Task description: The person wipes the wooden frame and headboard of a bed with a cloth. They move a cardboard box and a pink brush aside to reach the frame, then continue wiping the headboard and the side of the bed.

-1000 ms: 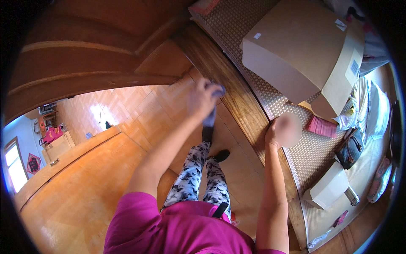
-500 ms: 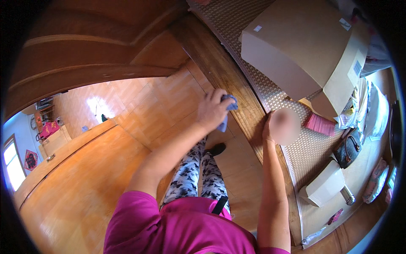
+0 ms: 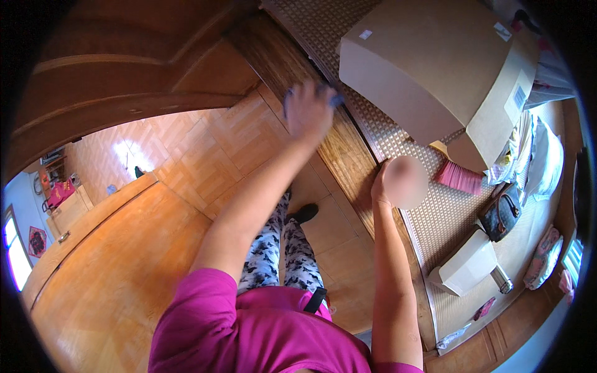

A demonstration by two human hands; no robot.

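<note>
My left hand (image 3: pixel 309 115), a little smeared by motion, grips a blue cloth (image 3: pixel 336 99) over the long wooden edge board (image 3: pixel 348 152). Bits of the cloth show on both sides of the fingers. Further right, my right hand (image 3: pixel 381 183) is at the inner side of the same board, where the woven mat (image 3: pixel 438 233) begins. A blurred patch covers most of that hand, so its fingers and anything in them are hidden. Beyond it on the mat lies a brush with pink bristles (image 3: pixel 459 178).
A large cardboard box (image 3: pixel 429 68) stands on the mat at the far right. Nearer are a dark handbag (image 3: pixel 500 214), a white box (image 3: pixel 466 264) and a clear cylindrical container (image 3: pixel 502 280). Dark wooden panels (image 3: pixel 137 62) rise at upper left; an orange wooden surface (image 3: pixel 118 248) lies below.
My left hand has moved up and away along the board with the cloth. The whole view has shifted slightly; my right hand stays at the board's inner side.
</note>
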